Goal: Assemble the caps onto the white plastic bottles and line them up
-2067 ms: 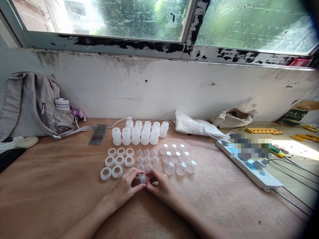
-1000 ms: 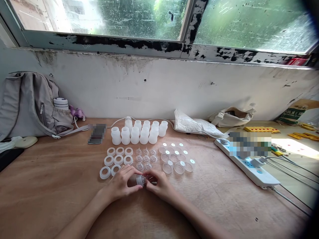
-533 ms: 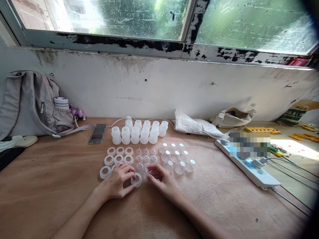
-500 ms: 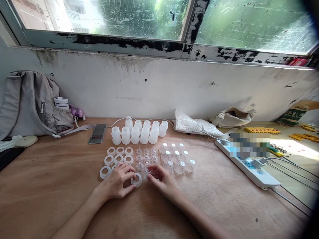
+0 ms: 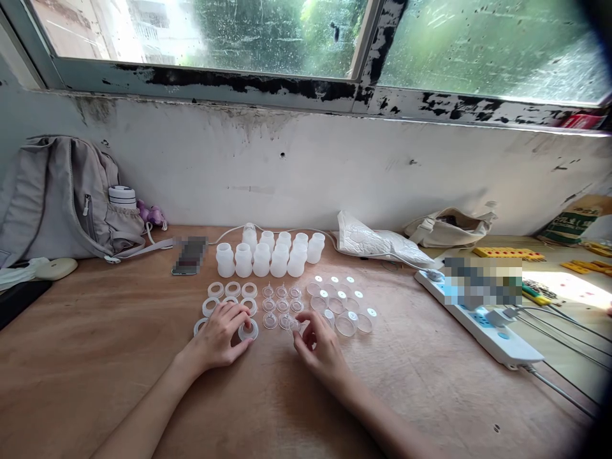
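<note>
My left hand (image 5: 217, 339) rests over the front of the rows of white ring collars, its thumb and fingers curled around one white ring (image 5: 255, 330) on the table. Part of the ring rows is hidden under that hand. To the right, my right hand (image 5: 322, 344) pinches a clear nipple-shaped piece (image 5: 293, 325), partly covered by the fingertips. Similar clear pieces (image 5: 269, 319) stand in rows between the hands. Round clear covers (image 5: 345, 326) with white dots lie just beyond my right hand. Several frosted white bottles (image 5: 261, 260) stand upright behind the rows.
A grey backpack (image 5: 57, 197) sits at the left, with a pixelated phone (image 5: 189, 256) nearer the bottles. A white plastic packet (image 5: 377, 242) and a beige pouch (image 5: 447, 228) lie along the wall. The power strip (image 5: 516, 350) with cables runs down the right side.
The white ring has moved left and back with my left hand, into the ring rows. My right hand has shifted slightly right with the clear piece. The view has moved slightly.
</note>
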Demonstrator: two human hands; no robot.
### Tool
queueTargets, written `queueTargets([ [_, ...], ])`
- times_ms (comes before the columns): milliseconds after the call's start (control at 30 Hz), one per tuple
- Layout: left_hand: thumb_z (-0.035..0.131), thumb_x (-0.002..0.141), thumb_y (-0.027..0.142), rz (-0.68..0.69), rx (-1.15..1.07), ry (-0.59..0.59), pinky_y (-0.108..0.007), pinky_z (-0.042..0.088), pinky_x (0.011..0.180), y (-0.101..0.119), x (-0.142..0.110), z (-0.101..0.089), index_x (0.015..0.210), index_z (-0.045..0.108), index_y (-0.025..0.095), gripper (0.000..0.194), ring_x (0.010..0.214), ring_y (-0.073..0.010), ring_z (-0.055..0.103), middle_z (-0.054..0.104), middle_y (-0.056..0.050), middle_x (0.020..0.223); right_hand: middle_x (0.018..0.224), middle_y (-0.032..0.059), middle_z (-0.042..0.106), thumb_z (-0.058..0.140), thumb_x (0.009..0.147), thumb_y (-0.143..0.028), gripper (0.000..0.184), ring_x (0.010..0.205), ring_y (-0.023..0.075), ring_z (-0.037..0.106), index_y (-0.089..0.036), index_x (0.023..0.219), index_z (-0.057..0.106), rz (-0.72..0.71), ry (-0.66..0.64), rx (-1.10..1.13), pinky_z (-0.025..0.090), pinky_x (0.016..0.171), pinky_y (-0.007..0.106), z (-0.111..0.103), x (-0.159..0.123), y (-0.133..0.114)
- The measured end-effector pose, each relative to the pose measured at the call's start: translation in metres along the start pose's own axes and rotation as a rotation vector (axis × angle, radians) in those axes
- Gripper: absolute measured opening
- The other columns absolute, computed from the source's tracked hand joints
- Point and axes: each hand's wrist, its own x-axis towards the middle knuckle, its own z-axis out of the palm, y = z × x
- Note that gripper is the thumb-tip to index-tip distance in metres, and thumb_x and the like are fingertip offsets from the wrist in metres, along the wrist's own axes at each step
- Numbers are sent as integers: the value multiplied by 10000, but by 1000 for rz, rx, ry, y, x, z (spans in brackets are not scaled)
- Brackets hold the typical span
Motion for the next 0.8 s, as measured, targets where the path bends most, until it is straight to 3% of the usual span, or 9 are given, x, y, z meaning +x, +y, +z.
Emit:
queueTargets([
  [300,506,728,196,-26,-5,-27,-354,377,818,1,1,-1,845,498,198,117,906,-214,484,560,-47,965,887,59,572,405,808,-190,124,592,155,543,-203,887,500,79,-50,-321,431,573,300,-1,-1,13],
  [533,504,729,192,-25,-15,-22,-361,379,815,3,1,-1,881,503,201,152,906,-217,489,566,-51,976,915,89,598,390,802,-142,205,730,211,590,-188,946,528,92,-32,-344,450,607,321,3,3,19],
  [800,500,732,200,-23,-6,0,-378,372,842,1,1,0,897,513,208,166,907,-220,492,568,-55,974,921,90,608,405,805,-148,169,786,223,598,-195,910,530,108,-28,-348,463,630,324,6,4,25],
])
